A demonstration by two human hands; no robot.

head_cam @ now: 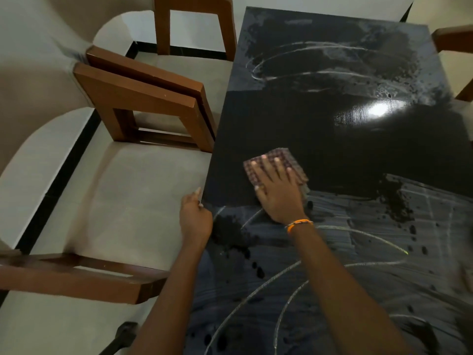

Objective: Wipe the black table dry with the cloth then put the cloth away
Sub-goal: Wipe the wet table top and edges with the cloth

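Note:
The black table (345,139) fills the right half of the view, streaked with wet swirls and droplets near me and at the far end, with a darker band across the middle. A folded checked cloth (284,160) lies flat on it near the left edge. My right hand (276,190) presses on the cloth with fingers spread straight; an orange band circles the wrist. My left hand (195,219) rests at the table's left edge, fingers curled over the rim.
Brown wooden chairs stand along the table's left side: one (153,103) midway, one (194,24) farther off, one (76,275) close by. Another chair part (453,39) shows at the far right. The pale tiled floor (122,201) lies to the left.

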